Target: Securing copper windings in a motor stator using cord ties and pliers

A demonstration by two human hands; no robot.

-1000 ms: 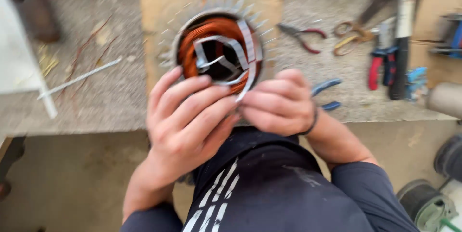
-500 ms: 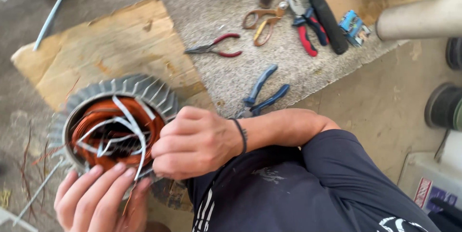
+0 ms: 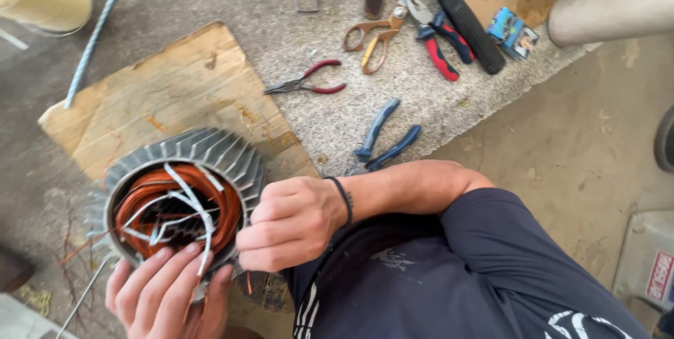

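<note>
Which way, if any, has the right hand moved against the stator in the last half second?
No. The right hand is still closed at the right rim of the finned motor stator.

Head camera looks steeply down, close over hands (image 3: 232,258) and floor.

left hand (image 3: 165,293) slid lower under stator (image 3: 175,195)
</note>
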